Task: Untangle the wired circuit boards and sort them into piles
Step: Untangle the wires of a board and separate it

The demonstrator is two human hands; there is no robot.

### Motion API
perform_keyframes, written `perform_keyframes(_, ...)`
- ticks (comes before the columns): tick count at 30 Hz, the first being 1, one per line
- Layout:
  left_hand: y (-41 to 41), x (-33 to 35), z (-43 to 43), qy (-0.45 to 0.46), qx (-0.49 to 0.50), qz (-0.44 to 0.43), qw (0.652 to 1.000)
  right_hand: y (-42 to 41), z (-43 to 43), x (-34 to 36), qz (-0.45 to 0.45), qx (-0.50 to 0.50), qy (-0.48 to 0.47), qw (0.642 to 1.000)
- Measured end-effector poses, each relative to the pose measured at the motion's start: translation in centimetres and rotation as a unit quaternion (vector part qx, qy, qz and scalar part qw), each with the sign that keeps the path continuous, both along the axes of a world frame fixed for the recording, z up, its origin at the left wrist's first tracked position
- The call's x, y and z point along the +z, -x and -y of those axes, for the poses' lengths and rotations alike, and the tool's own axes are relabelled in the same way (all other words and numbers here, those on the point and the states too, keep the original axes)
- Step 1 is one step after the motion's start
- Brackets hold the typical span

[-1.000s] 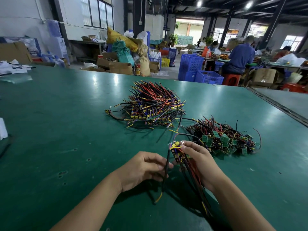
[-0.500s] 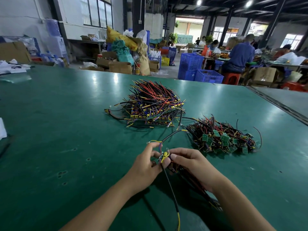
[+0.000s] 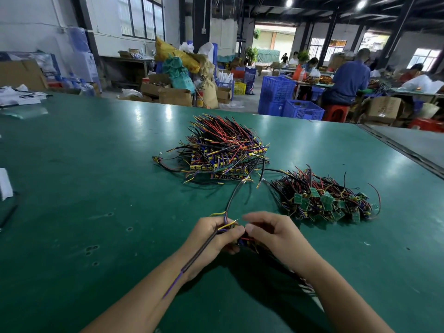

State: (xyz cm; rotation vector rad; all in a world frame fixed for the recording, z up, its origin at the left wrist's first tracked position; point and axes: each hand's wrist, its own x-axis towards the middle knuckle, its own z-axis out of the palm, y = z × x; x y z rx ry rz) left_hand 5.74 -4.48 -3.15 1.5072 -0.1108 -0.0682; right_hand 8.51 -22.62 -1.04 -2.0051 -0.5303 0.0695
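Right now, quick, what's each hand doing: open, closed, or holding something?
Left hand: closed, pinching the wired board bundle.
Right hand: closed, gripping the same bundle.

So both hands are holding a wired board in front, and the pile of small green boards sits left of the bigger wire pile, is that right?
Not quite: in the head view the pile of small green boards sits right of the bigger wire pile. The left hand and right hand do hold a wired board.

I note a green work table (image 3: pixel 96 164); beyond its far edge, blue plastic crates (image 3: pixel 276 92), brown cardboard boxes (image 3: pixel 175 96), and a blue-shirted worker (image 3: pixel 348 80) seated on a red stool (image 3: pixel 335 112).
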Motion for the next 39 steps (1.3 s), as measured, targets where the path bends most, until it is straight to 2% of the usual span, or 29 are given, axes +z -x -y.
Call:
perform_keyframes(1,-0.1,0.0,0.0,0.008,0.026,0.001,1.0,0.1,-0.2,0.0,0.101,-0.067,0.044,0.992)
perform_keyframes(3,-0.5,-0.2,-0.2,0.031,0.083,0.01,0.996,0.2,-0.5,0.3,0.327,-0.156,0.074,0.929)
perform_keyframes(5,-0.9,-0.1,-0.4,0.078,0.131,0.02,0.988,0.6,-0.7,1.0,0.439,-0.152,0.028,0.885)
perform_keyframes(6,-1.0,0.1,-0.4,0.108,0.146,0.021,0.983,0.8,-0.7,1.2,0.45,-0.124,0.004,0.884)
perform_keyframes(8,-1.2,0.3,-0.4,0.162,0.156,0.017,0.974,1.3,-1.1,1.2,0.352,-0.055,-0.006,0.934)
perform_keyframes(10,-1.2,0.3,-0.4,0.203,0.146,0.01,0.968,1.7,-1.9,0.5,0.172,-0.002,0.062,0.983)
perform_keyframes(11,-1.1,0.3,-0.4,0.219,0.135,0.006,0.966,1.9,-2.4,-0.2,0.083,0.02,0.078,0.993)
perform_keyframes(12,-1.0,0.3,-0.3,0.232,0.123,0.001,0.965,1.8,-2.9,-0.8,0.0,0.029,0.048,0.998)
perform_keyframes(13,-0.9,0.4,-0.2,0.24,0.111,-0.002,0.964,1.7,-3.3,-1.3,-0.078,0.022,-0.019,0.997)
perform_keyframes(15,-0.8,0.5,0.0,0.244,0.094,-0.001,0.965,1.5,-3.8,-1.7,-0.177,-0.014,-0.169,0.97)
perform_keyframes(17,-0.6,0.5,0.2,0.237,0.084,0.005,0.968,1.3,-3.7,-1.5,-0.182,-0.034,-0.262,0.947)
perform_keyframes(19,-0.6,0.5,0.3,0.212,0.087,0.013,0.973,1.3,-3.4,-1.1,-0.153,-0.027,-0.308,0.939)
perform_keyframes(23,-0.8,0.1,0.1,0.142,0.111,0.032,0.983,1.4,-3.1,-0.8,-0.102,-0.038,-0.275,0.955)
perform_keyframes(28,-0.7,0.2,0.1,0.116,0.118,0.038,0.986,1.5,-3.4,-1.3,-0.077,-0.065,-0.243,0.965)
perform_keyframes(39,-0.8,0.0,0.2,0.056,0.128,0.071,0.988,1.4,-3.1,-1.4,-0.074,-0.045,-0.275,0.958)
